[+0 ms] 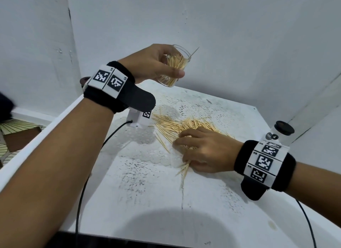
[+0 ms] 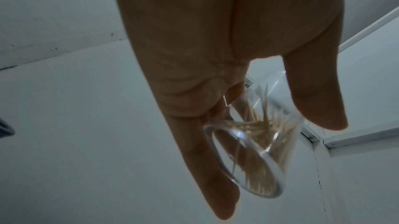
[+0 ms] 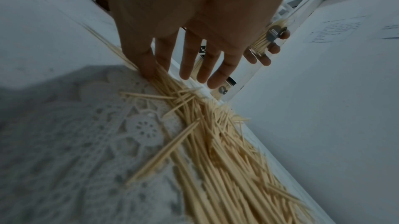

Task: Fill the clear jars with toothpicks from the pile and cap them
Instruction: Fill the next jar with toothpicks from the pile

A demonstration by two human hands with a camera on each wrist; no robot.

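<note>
Our left hand (image 1: pixel 153 63) grips a tilted, uncapped jar (image 1: pixel 174 66) part-filled with toothpicks, raised above the tabletop (image 1: pixel 212 192) at 12 o'clock. Our right hand (image 1: pixel 204 150) lies fingers spread and relaxed on the pile (image 1: pixel 177 126) at 3 o'clock. A black-capped jar (image 1: pixel 283 131) stands beyond the right wrist.

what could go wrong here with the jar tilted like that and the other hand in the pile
The left hand holds the clear jar tilted in the air, uncapped, one toothpick already poking past the rim; sticks could slide out. The right hand lies on the toothpick pile with fingers spread, so gathering may scatter more strays across the table.
</note>
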